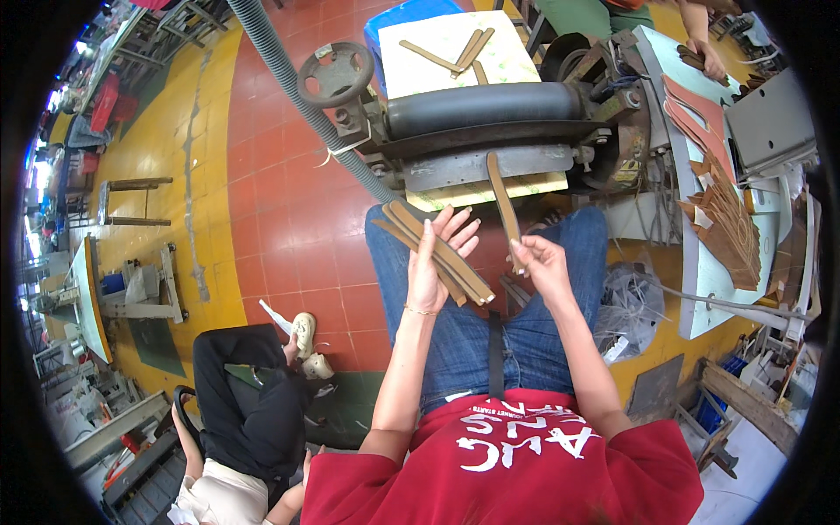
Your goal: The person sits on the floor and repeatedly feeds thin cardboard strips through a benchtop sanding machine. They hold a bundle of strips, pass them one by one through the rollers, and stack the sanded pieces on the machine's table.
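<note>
A loose bundle of brown leather-like strips lies across my left hand, pinned by the thumb while the fingers stretch out. Between the thumb and fingertips of my right hand is the near end of a single brown strip. Its far, rounded end overlaps the metal feed plate of a machine in front of my knees. Behind that plate runs a wide dark roller. Several similar strips rest on a pale yellow patterned sheet beyond the roller.
A handwheel and a grey corrugated hose flank the machine's left. At right, a pale table carries brown cut pieces; a co-worker's hand holds strips there. Another person sits at lower left.
</note>
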{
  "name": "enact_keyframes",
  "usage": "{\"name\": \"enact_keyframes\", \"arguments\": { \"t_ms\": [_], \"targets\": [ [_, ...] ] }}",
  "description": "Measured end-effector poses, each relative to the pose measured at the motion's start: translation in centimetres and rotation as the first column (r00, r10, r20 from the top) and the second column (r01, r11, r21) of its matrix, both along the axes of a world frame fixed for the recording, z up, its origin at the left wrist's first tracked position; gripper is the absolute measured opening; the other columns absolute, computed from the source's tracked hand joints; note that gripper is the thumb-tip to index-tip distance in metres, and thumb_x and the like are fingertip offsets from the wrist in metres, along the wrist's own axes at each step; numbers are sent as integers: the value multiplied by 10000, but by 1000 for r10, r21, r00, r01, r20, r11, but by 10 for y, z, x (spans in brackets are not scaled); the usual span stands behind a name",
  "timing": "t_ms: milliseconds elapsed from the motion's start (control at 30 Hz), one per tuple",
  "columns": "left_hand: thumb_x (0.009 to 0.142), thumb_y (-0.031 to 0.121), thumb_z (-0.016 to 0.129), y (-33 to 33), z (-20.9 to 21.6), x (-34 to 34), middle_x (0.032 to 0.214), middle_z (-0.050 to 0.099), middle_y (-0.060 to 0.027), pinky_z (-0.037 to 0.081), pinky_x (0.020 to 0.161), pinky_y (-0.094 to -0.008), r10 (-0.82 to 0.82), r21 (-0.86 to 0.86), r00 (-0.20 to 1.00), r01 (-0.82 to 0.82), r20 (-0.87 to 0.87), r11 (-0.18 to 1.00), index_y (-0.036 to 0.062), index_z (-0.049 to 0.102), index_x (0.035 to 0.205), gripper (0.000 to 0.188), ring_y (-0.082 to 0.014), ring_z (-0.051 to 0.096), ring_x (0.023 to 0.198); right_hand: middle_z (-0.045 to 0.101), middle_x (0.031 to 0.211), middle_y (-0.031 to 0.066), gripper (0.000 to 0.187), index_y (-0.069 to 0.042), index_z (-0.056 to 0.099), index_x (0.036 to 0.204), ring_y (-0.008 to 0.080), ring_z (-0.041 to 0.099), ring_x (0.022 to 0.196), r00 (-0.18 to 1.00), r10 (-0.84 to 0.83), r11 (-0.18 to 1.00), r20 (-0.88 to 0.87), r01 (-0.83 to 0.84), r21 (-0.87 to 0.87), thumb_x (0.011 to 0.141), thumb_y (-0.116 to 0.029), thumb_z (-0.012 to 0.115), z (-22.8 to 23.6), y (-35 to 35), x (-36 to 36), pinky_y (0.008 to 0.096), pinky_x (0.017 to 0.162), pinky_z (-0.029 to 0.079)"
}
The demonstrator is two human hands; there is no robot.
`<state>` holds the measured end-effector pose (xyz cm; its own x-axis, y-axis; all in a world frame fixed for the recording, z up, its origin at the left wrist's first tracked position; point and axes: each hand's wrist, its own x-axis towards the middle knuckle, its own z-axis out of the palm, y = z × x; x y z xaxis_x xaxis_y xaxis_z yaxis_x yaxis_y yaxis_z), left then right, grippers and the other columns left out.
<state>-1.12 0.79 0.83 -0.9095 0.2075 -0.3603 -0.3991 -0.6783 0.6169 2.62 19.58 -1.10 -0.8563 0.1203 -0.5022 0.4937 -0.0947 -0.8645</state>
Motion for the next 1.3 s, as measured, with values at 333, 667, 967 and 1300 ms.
{"name": "enact_keyframes", "arguments": {
  "t_ms": [333, 667, 967, 1300],
  "targets": [
    [965, 411, 239, -1, -1, 6, 1382, 383, -216, 398, 1009, -427, -81, 163, 996, 73, 48, 984, -35, 298, 1382, 614, -339, 434, 1240, 579, 1020, 103, 382, 22, 508, 1163, 147, 590, 879, 948, -295, 904, -120, 236, -357, 898, -233, 612, -31, 8, -76, 253, 781, 485],
    [997, 239, 331, 8, -3, 1, 1351, 417, -220, 410, 1007, -389, -64, 5, 998, 64, -8, 998, -59, 288, 1370, 480, -329, 474, 1209, 643, 863, 10, 288, -8, 615, 1103, 86, 574, 751, 948, 302, 888, -94, -316, -335, 896, -209, 618, 0, -18, 31, 243, 677, 465],
    [997, 387, 287, 4, 1, -1, 1376, 384, -225, 399, 1019, -408, 3, 7, 1000, -3, -1, 1000, -49, 266, 1380, 581, -338, 418, 1255, 612, 660, 10, 324, -25, 653, 874, 48, 529, 563, 996, -51, 999, -67, 52, 9, 932, -326, 546, -11, -8, -13, 191, 496, 389],
    [912, 350, 251, -4, -5, 6, 1403, 360, -218, 362, 1037, -436, -62, 239, 998, 59, 6, 969, -27, 278, 1396, 614, -356, 401, 1267, 625, 1000, 119, 514, 24, 553, 1131, 161, 618, 871, 961, -278, 909, -2, 262, -324, 906, -438, 543, -28, -9, -69, 274, 769, 505]
  ]
}}
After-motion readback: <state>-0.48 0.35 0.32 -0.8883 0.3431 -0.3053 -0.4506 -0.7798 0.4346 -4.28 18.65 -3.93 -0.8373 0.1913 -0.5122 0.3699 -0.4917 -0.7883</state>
